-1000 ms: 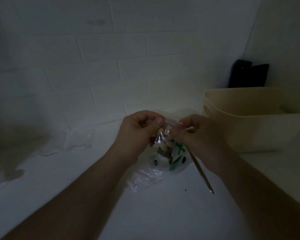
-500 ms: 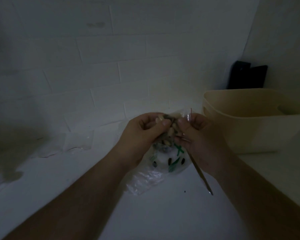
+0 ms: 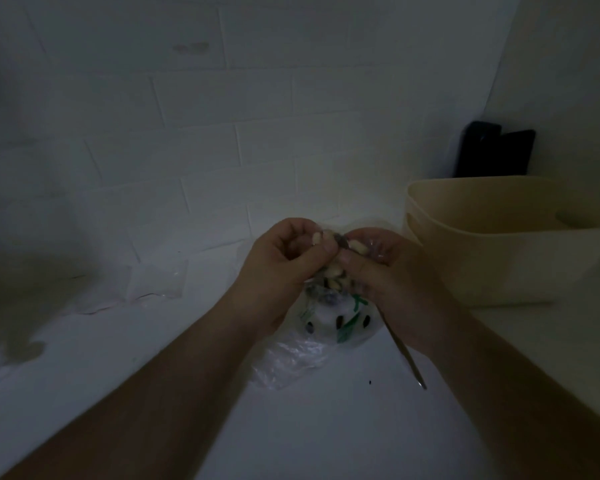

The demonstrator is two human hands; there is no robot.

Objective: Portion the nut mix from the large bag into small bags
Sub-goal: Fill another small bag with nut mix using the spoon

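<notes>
Both hands meet over the middle of the tabletop (image 3: 153, 358), with their thumbs almost touching. The left hand (image 3: 278, 268) has its fingers curled and its thumb pressed against the top of a small clear bag (image 3: 333, 271), so its grip is closed on the plastic at the bag's mouth. The right hand (image 3: 388, 271) pinches the same bag from the other side, thumb against curled fingers, and pale nuts (image 3: 355, 245) show between the two grips at the top of the bag. More nuts fill the bag just below the thumbs.

A thin metal handle (image 3: 404, 351), seemingly a spoon's, runs down and outward from under the right grip, ending above the tabletop; how that hand holds it cannot be told.

Directly beneath the grips lies the large bag (image 3: 340, 323), clear plastic with green printing and dark pieces inside, its crumpled edge spreading toward the person. To the right of the right grip stands a beige plastic tub (image 3: 492, 265), and behind it a dark flat object (image 3: 492, 154) leans against the wall. Far left of the left grip, flat clear small bags (image 3: 153, 282) lie on the tabletop by the tiled wall (image 3: 222, 133).
</notes>
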